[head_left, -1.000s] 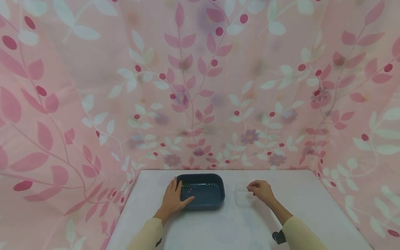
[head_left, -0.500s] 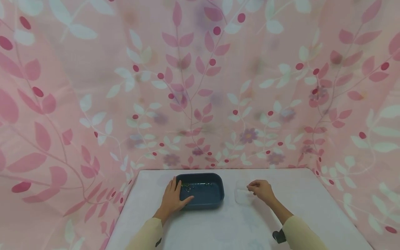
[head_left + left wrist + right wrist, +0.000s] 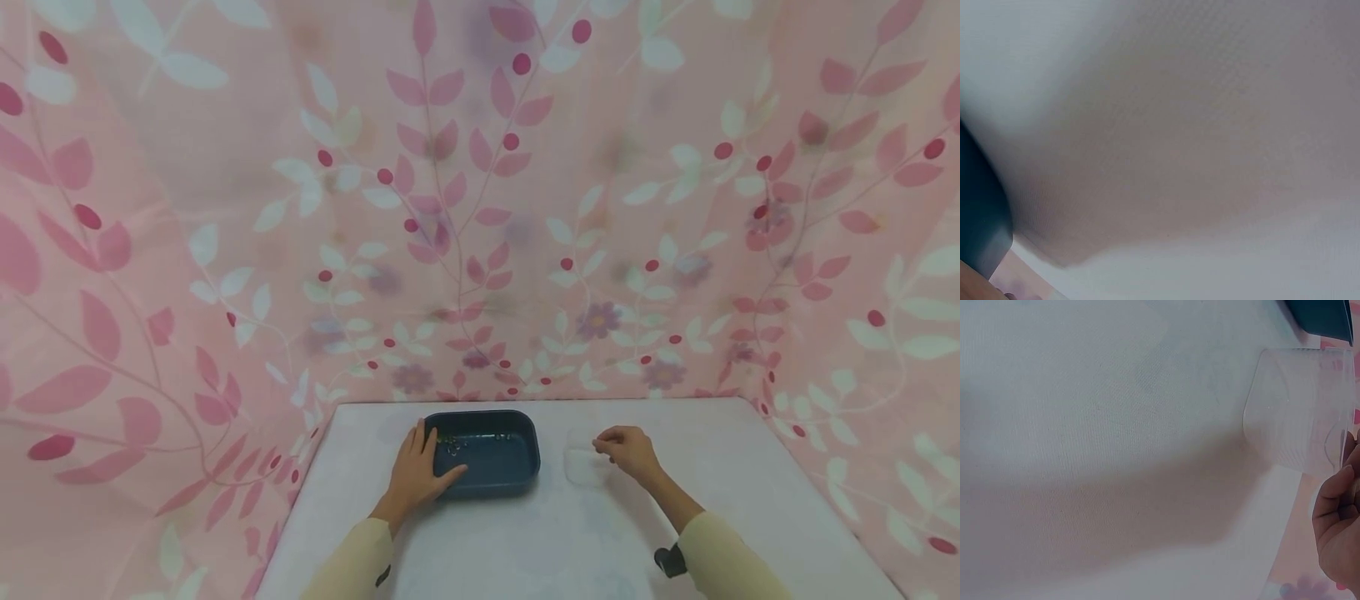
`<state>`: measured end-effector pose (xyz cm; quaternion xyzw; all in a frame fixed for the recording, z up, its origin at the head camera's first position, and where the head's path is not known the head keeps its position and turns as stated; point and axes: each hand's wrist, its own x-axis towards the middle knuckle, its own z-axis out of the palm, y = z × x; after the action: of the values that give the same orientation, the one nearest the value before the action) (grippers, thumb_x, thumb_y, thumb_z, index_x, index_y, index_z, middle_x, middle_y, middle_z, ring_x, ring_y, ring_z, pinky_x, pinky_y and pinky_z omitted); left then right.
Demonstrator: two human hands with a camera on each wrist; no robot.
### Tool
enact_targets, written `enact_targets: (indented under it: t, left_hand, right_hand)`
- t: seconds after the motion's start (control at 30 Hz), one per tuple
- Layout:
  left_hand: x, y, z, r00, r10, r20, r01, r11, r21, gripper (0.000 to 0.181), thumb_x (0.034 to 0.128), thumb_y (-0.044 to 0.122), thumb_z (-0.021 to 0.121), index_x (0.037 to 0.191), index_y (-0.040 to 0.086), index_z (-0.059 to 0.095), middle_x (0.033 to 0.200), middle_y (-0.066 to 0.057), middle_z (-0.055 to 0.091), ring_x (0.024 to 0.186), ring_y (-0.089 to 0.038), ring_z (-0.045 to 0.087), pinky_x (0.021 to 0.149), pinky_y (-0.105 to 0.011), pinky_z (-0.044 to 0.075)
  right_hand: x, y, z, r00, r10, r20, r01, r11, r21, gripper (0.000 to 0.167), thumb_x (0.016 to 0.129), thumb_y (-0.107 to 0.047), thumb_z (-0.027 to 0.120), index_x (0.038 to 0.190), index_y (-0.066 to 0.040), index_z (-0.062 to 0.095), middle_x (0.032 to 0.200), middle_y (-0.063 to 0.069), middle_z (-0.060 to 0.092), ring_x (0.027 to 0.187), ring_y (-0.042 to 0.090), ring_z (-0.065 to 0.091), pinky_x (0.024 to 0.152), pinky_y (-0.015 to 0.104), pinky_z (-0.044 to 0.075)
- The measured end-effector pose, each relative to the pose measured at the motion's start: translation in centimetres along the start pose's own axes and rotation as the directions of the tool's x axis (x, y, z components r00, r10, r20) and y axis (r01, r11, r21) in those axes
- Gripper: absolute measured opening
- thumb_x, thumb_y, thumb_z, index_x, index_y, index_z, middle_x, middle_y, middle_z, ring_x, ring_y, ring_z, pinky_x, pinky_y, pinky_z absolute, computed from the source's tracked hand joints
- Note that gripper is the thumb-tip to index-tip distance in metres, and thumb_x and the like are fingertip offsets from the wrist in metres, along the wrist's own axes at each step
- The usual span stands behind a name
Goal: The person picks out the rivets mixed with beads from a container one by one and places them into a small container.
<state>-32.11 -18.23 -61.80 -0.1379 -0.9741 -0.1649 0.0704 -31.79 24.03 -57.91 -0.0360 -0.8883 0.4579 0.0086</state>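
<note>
Tray and container are standing near the far edge of the surface.
Left grip is lying spread along tray's left rim, likely steadying; right grip is pinching container's rim, likely bracing.

Behind the left grip and right grip are pale yellow sleeves, with small dark pieces beside them.

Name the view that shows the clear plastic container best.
Right wrist: the clear container is large there, its ridged wall plain. The head view shows it small and faint by the right hand; the left wrist view lacks it.
</note>
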Motion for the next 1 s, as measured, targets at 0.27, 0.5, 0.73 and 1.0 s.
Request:
enact_targets:
  t: [0.27, 0.5, 0.73, 1.0]
  left_hand:
    - [0.29, -0.12, -0.18, 1.0, -0.005, -0.002, 0.005, 1.0, 0.017, 0.107, 0.0828, 0.08, 0.049, 0.153, 0.001, 0.033, 0.163, -0.023, 0.016, 0.15, -0.04, 0.02, 0.121, -0.053, 0.021]
    - [0.12, -0.1, 0.35, 1.0, 0.001, -0.007, -0.001, 1.0, 0.005, 0.105, 0.0829, 0.076, 0.054, 0.152, 0.0, 0.034, 0.163, -0.024, 0.016, 0.149, -0.042, 0.021, 0.12, -0.055, 0.02]
    - [0.15, -0.23, 0.49, 1.0, -0.003, -0.008, 0.003, 1.0, 0.012, 0.106, 0.0817, 0.078, 0.054, 0.152, 0.0, 0.034, 0.163, -0.023, 0.016, 0.149, -0.041, 0.021, 0.12, -0.054, 0.02]
    - [0.18, -0.42, 0.8, 1.0, 0.01, -0.028, -0.009, 1.0, 0.013, 0.107, 0.0811, 0.08, 0.052, 0.151, 0.0, 0.037, 0.163, -0.024, 0.018, 0.148, -0.042, 0.023, 0.119, -0.055, 0.023]
  right_hand:
    - [0.26, -0.34, -0.07, 1.0, -0.005, 0.004, 0.005, 1.0, 0.01, 0.018, 0.091, -0.02, 0.072, 0.097, -0.003, 0.074, 0.088, 0.009, 0.076, 0.075, 0.026, 0.068, 0.06, 0.028, 0.051]
    - [0.04, -0.06, -0.06, 1.0, 0.002, 0.003, -0.002, 1.0, 0.009, 0.018, 0.09, -0.02, 0.072, 0.097, -0.003, 0.074, 0.087, 0.008, 0.076, 0.072, 0.022, 0.066, 0.059, 0.028, 0.05]
    - [0.06, -0.1, -0.1, 1.0, -0.01, 0.003, 0.01, 1.0, 0.012, 0.018, 0.09, -0.019, 0.072, 0.097, -0.003, 0.074, 0.087, 0.008, 0.076, 0.07, 0.018, 0.063, 0.059, 0.028, 0.05]
    - [0.03, -0.14, -0.13, 1.0, 0.005, 0.009, -0.005, 1.0, 0.014, 0.019, 0.09, -0.02, 0.072, 0.097, -0.002, 0.074, 0.086, 0.008, 0.076, 0.068, 0.017, 0.062, 0.058, 0.028, 0.05]
